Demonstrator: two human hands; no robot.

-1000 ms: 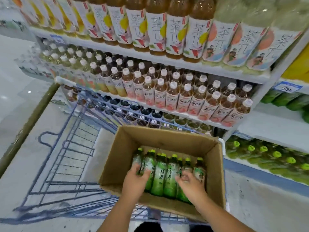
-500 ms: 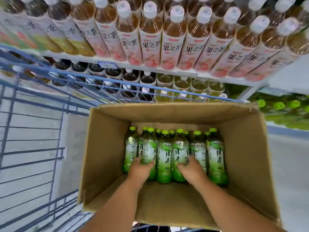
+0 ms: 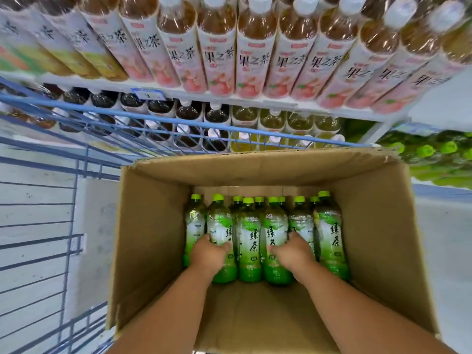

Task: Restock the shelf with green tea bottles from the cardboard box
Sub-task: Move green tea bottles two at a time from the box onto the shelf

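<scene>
— Reaching into the box (image 3: 153, 226), both hands are down among the bottles (image 3: 249, 241).
— Grip?
— Left hand (image 3: 208, 254) curls round one bottle (image 3: 221, 231); right hand (image 3: 291, 251) clasps another (image 3: 274, 233), all upright against the far wall.

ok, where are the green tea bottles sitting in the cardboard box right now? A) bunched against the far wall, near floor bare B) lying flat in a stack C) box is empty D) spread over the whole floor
A: the green tea bottles stand upright against the far wall of the cardboard box, bare cardboard in front, the left hand and right hand gripping front-row bottles.
</scene>
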